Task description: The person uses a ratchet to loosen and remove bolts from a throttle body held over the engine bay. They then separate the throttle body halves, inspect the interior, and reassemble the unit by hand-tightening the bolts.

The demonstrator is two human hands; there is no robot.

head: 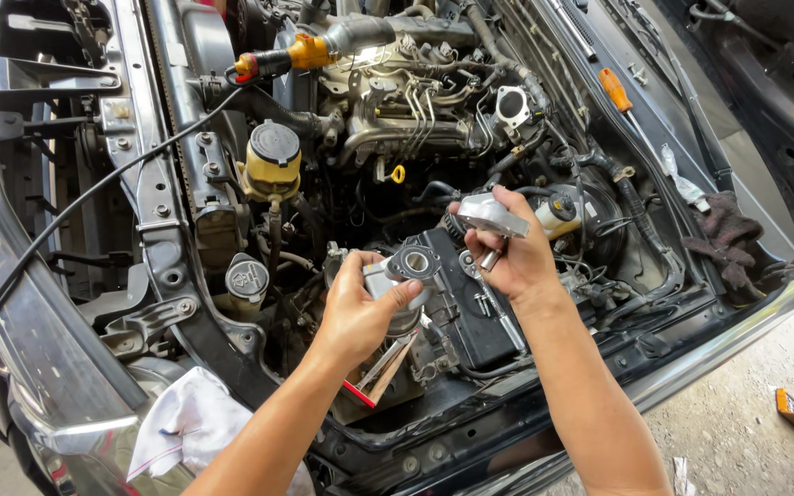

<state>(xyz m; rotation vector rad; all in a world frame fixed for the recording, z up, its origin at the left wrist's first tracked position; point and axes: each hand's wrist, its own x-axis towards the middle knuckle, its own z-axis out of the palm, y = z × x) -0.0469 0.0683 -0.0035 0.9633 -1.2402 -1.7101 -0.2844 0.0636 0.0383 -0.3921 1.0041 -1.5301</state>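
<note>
Overlooking open engine bay [397, 119], grey car body [176, 119], concrete ground [737, 413]

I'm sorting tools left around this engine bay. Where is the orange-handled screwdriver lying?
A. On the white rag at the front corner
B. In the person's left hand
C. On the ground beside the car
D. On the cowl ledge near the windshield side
D: the screwdriver lies on the cowl ledge, away from both hands, which hold metal parts.
</note>
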